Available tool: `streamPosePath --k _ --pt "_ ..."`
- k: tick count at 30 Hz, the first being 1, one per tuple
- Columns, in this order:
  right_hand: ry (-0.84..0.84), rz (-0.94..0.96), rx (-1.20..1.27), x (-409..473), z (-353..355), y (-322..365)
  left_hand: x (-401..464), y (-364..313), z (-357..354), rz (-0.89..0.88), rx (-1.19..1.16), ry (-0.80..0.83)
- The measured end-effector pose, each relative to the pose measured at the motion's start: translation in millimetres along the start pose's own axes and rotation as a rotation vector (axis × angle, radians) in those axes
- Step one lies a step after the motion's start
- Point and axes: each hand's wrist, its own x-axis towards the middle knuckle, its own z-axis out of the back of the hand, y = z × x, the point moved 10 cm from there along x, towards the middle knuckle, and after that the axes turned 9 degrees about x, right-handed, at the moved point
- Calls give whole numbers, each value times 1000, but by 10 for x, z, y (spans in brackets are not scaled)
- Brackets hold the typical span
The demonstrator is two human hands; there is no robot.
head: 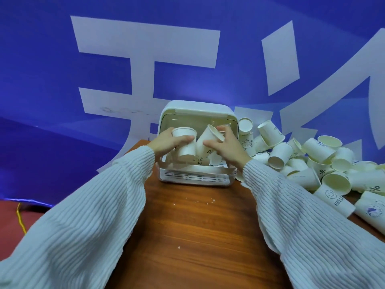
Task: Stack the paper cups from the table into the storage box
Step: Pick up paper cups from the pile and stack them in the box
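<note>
Ribbed sleeves (87,215) reach to the storage box (195,176), where the left hand (166,142) grips an upright cup (185,142) and the right hand (227,147) holds a cup (208,140) tilted toward it.

A paper cup (333,200) lying on its side at about four o'clock carries a smiley face and the letters "HELL", the rest cut off from view. Two cups (321,171) at about three o'clock each show a "%" sign, and a cup (201,160) near the centre, in front of the storage box (195,176), reads "Be" beside a small drawn face. Large white characters fill the blue banner (52,69) from nine to two o'clock, too cropped to read.
</note>
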Motion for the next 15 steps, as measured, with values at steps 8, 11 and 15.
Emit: streamPosePath --k 8,11,15 --pt "-39 -7 96 -83 302 -160 241 125 -107 40 115 -76" --pt "-89 -2 151 -129 462 -178 203 -102 -92 -54 279 -182" --pt "-207 2 221 -186 762 -201 103 -628 -389 -267 623 -64"
